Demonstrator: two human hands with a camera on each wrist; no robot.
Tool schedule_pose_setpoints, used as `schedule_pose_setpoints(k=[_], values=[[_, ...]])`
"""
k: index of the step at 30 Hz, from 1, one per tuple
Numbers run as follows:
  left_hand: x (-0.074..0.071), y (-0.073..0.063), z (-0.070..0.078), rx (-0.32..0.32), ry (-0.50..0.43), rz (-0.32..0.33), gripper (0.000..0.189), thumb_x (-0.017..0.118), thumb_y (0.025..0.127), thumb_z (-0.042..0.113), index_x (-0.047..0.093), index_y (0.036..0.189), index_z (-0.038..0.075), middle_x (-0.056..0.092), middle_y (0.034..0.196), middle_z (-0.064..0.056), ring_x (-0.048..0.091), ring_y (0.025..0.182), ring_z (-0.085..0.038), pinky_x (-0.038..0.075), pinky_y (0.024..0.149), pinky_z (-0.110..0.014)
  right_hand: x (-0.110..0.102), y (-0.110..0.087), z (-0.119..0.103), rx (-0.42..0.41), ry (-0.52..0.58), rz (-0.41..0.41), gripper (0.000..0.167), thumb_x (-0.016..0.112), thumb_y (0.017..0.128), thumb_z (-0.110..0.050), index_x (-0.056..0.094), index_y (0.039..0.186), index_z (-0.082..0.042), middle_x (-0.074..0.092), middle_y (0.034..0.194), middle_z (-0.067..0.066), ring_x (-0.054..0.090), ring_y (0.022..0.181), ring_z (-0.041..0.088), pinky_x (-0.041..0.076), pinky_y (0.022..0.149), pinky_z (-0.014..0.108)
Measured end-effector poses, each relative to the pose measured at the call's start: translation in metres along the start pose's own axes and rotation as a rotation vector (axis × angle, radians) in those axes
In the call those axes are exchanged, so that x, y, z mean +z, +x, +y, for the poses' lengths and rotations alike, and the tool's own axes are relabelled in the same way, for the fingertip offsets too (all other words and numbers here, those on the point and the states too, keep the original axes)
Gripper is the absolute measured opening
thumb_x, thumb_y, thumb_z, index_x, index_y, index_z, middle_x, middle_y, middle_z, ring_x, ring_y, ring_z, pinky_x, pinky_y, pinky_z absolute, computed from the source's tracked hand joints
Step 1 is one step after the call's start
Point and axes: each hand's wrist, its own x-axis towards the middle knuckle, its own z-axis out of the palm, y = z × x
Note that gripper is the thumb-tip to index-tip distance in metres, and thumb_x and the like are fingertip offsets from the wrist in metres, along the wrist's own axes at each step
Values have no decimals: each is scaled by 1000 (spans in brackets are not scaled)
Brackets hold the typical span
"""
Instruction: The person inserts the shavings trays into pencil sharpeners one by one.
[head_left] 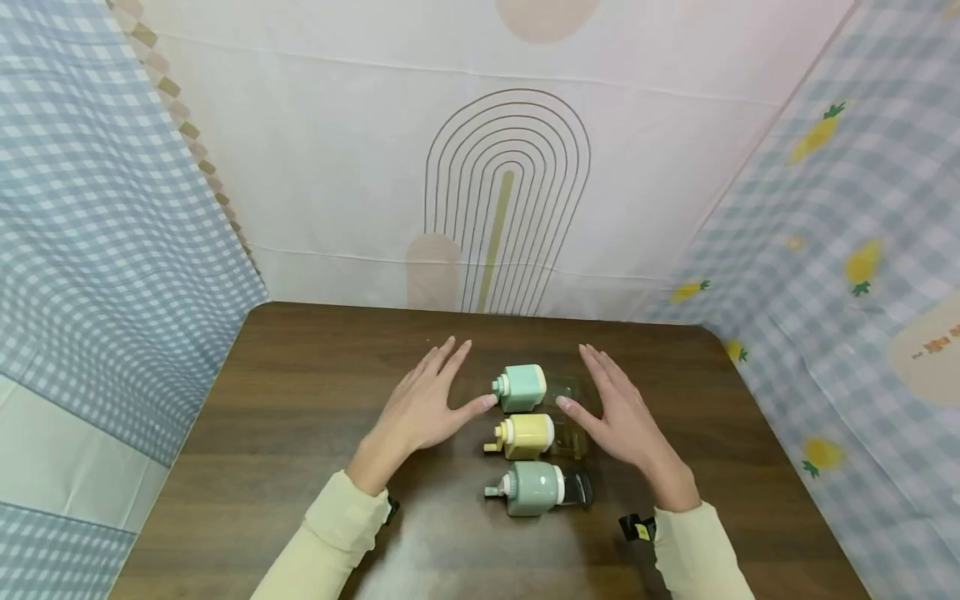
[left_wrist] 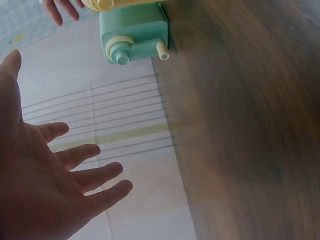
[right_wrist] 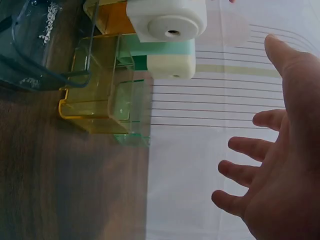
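Three hand-crank pencil sharpeners lie in a column on the table, cranks facing left. Farthest is the mint sharpener, then the yellow sharpener, and nearest the grey-green sharpener. My left hand hovers at their left, fingers spread, its thumb tip close to the mint sharpener's crank end. On the opposite side, my right hand has its fingers extended, its thumb near the see-through drawers. Neither hand holds anything. In the right wrist view, a yellow drawer, a green drawer and a dark drawer stick out.
White shavings show inside the dark drawer. The brown wooden table meets a white cloth backdrop at its far edge. Blue checked cloths hang at the left and right.
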Motion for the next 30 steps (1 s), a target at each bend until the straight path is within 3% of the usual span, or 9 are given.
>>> schedule_pose_setpoints(k=[5, 10, 17, 23, 30], values=[[4, 11, 6, 20, -25, -36, 99, 41, 94, 88, 15, 172, 33, 21, 176, -5, 30, 157, -34, 36, 118, -63, 0, 5, 7, 22, 83, -67, 89, 63, 104, -55, 17, 172, -21, 21, 174, 16, 23, 158, 44, 26, 117, 74], [6, 22, 15, 56, -28, -63, 96, 49, 97, 80, 19, 171, 29, 31, 172, -7, 40, 152, -34, 43, 114, -60, -1, 11, 12, -1, 62, -90, 89, 64, 104, -53, 19, 171, -15, 27, 171, 21, 27, 155, 46, 28, 117, 72], [6, 49, 30, 120, 83, -122, 88, 57, 100, 70, 28, 169, 25, 47, 161, -12, 58, 136, -33, 55, 100, -55, -4, 27, 15, -35, -9, -145, 91, 65, 103, -55, 22, 170, -12, 33, 167, 24, 32, 152, 48, 31, 116, 72], [7, 66, 44, 144, 154, -211, 86, 60, 100, 67, 30, 169, 24, 49, 158, -11, 60, 133, -29, 54, 102, -52, -6, 42, 18, -54, -44, -195, 91, 70, 101, -52, 27, 168, -9, 35, 165, 26, 36, 149, 50, 35, 114, 71], [20, 78, 55, 113, 173, -286, 83, 64, 99, 65, 37, 166, 24, 50, 158, -8, 56, 138, -28, 51, 106, -54, 1, 53, 24, -49, -171, -311, 87, 74, 99, -49, 37, 164, -5, 40, 160, 31, 42, 145, 52, 42, 109, 69]])
